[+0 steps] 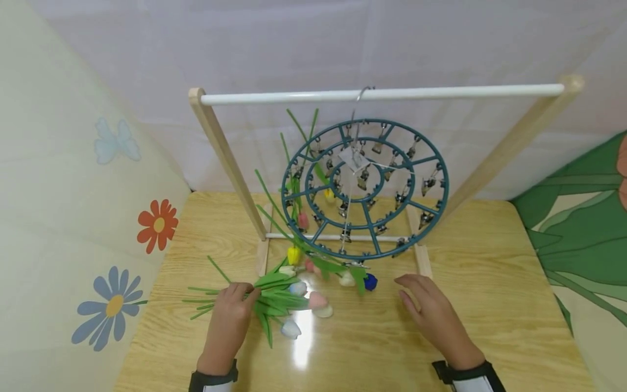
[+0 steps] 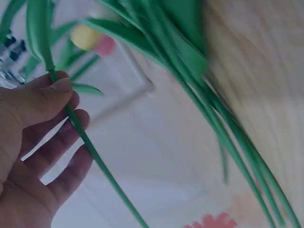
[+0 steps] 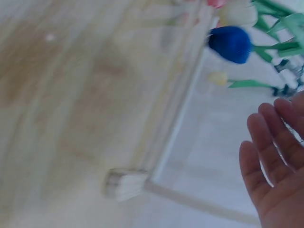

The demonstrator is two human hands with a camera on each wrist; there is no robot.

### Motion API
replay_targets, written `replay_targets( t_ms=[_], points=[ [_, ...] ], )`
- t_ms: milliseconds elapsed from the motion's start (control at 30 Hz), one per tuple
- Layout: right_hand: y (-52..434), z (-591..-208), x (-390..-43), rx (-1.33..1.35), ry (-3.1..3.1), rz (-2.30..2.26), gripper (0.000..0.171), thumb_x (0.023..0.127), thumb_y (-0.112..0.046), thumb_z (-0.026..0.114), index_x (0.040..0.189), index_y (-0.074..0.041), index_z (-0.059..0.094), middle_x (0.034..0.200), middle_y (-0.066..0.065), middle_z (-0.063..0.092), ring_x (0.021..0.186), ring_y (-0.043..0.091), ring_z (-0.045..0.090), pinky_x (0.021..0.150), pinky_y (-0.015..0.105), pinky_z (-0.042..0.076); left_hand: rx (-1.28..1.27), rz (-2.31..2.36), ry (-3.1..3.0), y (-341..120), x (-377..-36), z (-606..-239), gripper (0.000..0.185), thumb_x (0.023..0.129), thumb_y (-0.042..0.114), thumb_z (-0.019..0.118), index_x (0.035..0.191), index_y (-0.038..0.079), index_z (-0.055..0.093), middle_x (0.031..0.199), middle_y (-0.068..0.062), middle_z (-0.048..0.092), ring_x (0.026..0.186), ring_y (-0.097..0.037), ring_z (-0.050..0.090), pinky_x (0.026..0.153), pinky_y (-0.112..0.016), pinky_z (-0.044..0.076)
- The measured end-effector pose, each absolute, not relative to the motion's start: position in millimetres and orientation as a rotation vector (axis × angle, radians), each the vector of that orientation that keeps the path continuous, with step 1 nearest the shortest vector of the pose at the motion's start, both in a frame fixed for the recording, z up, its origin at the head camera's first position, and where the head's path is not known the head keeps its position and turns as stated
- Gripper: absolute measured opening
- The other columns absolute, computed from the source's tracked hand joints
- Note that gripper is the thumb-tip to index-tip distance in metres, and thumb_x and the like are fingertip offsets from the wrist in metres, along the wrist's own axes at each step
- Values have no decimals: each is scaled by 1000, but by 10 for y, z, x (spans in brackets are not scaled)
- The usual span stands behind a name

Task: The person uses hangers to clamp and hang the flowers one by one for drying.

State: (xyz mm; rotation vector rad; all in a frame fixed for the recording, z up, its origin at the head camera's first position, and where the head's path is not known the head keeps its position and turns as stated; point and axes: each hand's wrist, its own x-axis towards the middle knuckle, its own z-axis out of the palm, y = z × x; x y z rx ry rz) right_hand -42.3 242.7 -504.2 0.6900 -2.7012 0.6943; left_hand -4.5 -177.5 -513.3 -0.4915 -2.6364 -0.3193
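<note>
- Left hand [image 1: 230, 311] pinches one green stem [image 2: 90, 147] of the artificial tulips [image 1: 294, 296] lying on the counter [image 1: 490, 305], just in front of the round clip hanger [image 1: 364, 188].
- Stems run left-right, heads pointing right toward the hanger, so the left hand's closer.
- Right hand [image 1: 431, 310] is flat, fingers relaxed, holding nothing, right of the blue tulip [image 3: 231, 43].
- Count: roughly five tulips on the counter, several more clipped up; one hanger.
</note>
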Motion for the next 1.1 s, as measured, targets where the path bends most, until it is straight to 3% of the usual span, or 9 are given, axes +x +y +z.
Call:
replay_targets(
  t_ms=[133, 300, 433, 700, 800, 867, 933, 1033, 1100],
  points=[
    [2308, -4893, -383, 854, -2587, 699, 47, 112, -38, 39, 112, -5, 73, 113, 7, 70, 104, 22, 67, 87, 29, 54, -548, -315, -2659, -1555, -31, -5072, 38, 60, -10, 91, 94, 3, 80, 94, -9, 70, 86, -25, 66, 67, -37, 58],
    [2055, -4700, -330, 1073, -2328, 760, 39, 111, -29, 46, 105, -5, 77, 107, 5, 73, 95, 21, 69, 78, 31, 55, -650, -304, -2625, -1281, -46, -5031, 37, 62, -3, 91, 96, 6, 80, 92, -6, 69, 86, -24, 64, 70, -37, 57],
    [1844, -4667, -311, 1195, -2243, 735, 35, 110, -26, 50, 105, -6, 78, 108, 6, 76, 95, 22, 71, 77, 36, 57, -707, -323, -2578, -1078, -67, -5002, 25, 73, -2, 80, 96, 8, 78, 93, -4, 68, 87, -23, 64, 70, -35, 55],
    [1750, -4856, -296, 1124, -2497, 502, 56, 114, -38, 30, 105, -11, 77, 102, 1, 75, 90, 18, 69, 70, 34, 57, -772, -390, -2541, -761, -100, -4915, 25, 74, -1, 82, 96, 11, 78, 91, -1, 67, 90, -19, 65, 70, -29, 54],
    [1782, -4912, -324, 1092, -2505, 523, 36, 110, -31, 48, 101, -12, 77, 94, -1, 75, 83, 16, 67, 64, 33, 56, -772, -381, -2542, -706, -126, -4892, 26, 75, -1, 81, 97, 11, 78, 93, 0, 67, 90, -17, 63, 70, -27, 52],
    [1799, -4934, -343, 1064, -2494, 558, 15, 98, -25, 70, 100, -12, 78, 92, -1, 75, 80, 15, 67, 64, 33, 57, -753, -392, -2499, -681, -139, -4891, 27, 76, -3, 76, 99, 11, 76, 97, -1, 67, 93, -19, 63, 72, -29, 51],
    [1822, -4945, -356, 1038, -2482, 601, 17, 83, -17, 83, 99, -12, 78, 91, -1, 75, 79, 15, 68, 64, 34, 58, -729, -416, -2383, -649, -157, -4896, 19, 83, 0, 70, 98, 10, 75, 95, -2, 67, 90, -20, 62, 69, -29, 49],
    [1858, -4959, -366, 983, -2494, 646, 15, 93, -27, 76, 97, -13, 78, 92, 0, 76, 80, 14, 69, 67, 35, 60, -712, -560, -2181, -607, -163, -4941, 11, 92, 5, 65, 95, 8, 75, 90, -2, 68, 82, -19, 62, 67, -28, 50],
    [1880, -4962, -374, 957, -2499, 696, 31, 104, -37, 60, 97, -13, 78, 93, -1, 76, 81, 14, 70, 68, 35, 60, -704, -705, -2107, -583, -157, -5000, 11, 97, 12, 66, 93, 7, 76, 85, 0, 69, 75, -16, 61, 64, -25, 50]
  ],
)
